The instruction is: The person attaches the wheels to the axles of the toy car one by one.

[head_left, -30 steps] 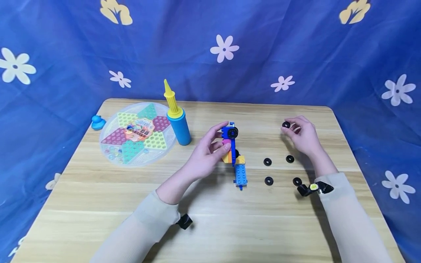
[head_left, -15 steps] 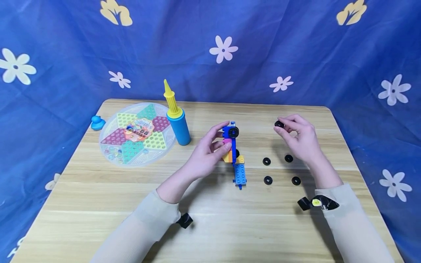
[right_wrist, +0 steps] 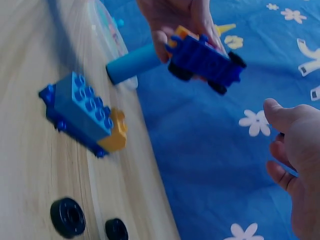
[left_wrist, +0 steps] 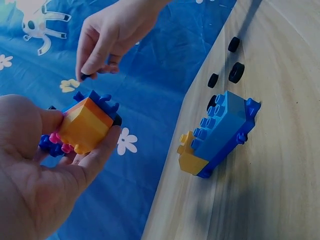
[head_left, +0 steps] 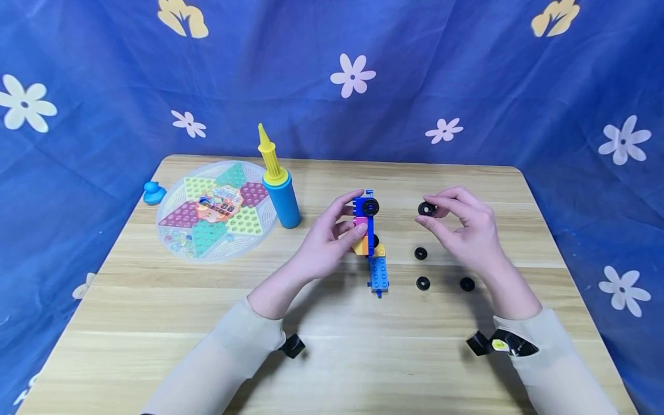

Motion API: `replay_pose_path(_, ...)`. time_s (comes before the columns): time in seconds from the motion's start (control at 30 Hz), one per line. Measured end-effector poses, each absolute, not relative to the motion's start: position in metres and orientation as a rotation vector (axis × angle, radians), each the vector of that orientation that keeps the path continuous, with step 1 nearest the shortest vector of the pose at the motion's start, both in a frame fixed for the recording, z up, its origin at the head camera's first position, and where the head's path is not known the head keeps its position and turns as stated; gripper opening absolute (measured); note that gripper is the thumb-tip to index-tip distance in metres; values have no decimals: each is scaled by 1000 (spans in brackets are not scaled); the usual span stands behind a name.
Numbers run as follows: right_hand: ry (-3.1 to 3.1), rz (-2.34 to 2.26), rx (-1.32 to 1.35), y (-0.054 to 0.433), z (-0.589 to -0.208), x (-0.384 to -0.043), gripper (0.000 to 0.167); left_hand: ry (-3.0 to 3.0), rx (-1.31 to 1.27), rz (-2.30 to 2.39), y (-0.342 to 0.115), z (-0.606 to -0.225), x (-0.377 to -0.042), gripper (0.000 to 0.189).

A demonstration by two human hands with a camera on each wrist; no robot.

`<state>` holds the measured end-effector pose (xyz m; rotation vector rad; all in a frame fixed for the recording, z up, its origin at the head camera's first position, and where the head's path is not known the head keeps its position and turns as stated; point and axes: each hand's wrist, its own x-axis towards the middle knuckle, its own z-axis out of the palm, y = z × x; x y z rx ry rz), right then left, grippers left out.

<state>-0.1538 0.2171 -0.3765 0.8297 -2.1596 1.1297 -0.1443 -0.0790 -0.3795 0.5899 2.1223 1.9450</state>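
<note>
My left hand (head_left: 325, 249) holds a toy-brick car (head_left: 370, 225) above the table. In the right wrist view the car's blue chassis (right_wrist: 205, 61) faces the camera, with three black wheels visible on it. Between thumb and fingertips, my right hand (head_left: 469, 233) pinches a loose black wheel (head_left: 426, 209), apart from the car and to its right. A second toy-brick car body (head_left: 379, 275), light blue and yellow on a dark blue base, stands on the table below the held car. No wheels show on this one.
Several loose black wheels (head_left: 423, 283) lie on the wooden table (head_left: 363, 357) right of the second car body. Farther left are a blue and yellow hand pump (head_left: 282, 202), a round Chinese checkers board (head_left: 171, 216) and a blue rubber duck (head_left: 154, 193).
My right hand has moved left toward the held car, turning the pinched wheel so that its hole faces the head camera. My left hand and the car have hardly moved.
</note>
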Motion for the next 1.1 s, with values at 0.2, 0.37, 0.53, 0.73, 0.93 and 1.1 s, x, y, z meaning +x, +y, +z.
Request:
replay_pose_path(0.2, -2162, 1160, 874, 206, -369, -144, 41, 2139, 595, 1936, -78, -379, -145, 62)
replay_pose_path(0.37, -2169, 1182, 902, 196, -366, -139, 41, 2137, 595, 1940, -75, -377, -147, 62)
replay_pose_path(0.53, -2169, 1209, 932, 187, -365, -134, 41, 2122, 581, 1956, -72, -376, -148, 61)
replay_pose_path(0.73, -2159, 1229, 970, 177, -365, -128, 39, 2122, 596, 1964, -71, -375, -149, 61)
replay_pose_path(0.93, -2147, 1294, 1017, 168, -367, -124, 40, 2123, 608, 1963, -70, -375, -149, 60)
replay_pose_path(1.1, -2121, 1353, 1057, 161, -372, -121, 41, 2103, 606, 1975, -68, -375, -147, 60)
